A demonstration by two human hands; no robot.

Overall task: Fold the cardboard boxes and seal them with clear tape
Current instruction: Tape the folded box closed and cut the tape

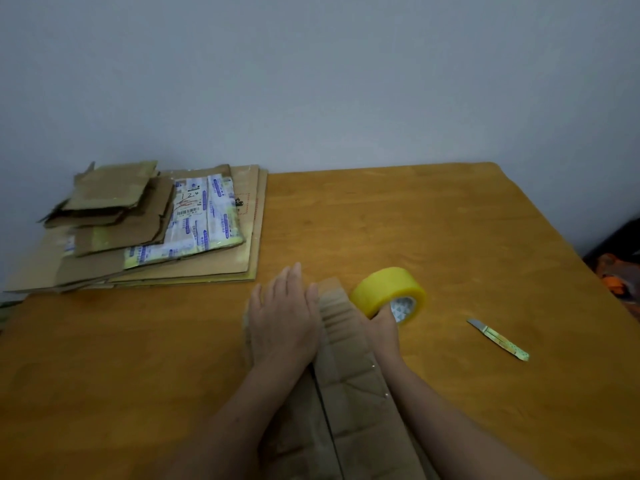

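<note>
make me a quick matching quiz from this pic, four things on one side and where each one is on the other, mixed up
Things:
1. tape roll
2. knife
3. cardboard stack
4. left hand

Places:
a. lying by itself on the table, off to the right
b. piled at the far left of the table, next to the wall
c. resting flat on the box in the middle
d. held by the right hand, just right of the box

Pairs: 1-d, 2-a, 3-b, 4-c
</note>
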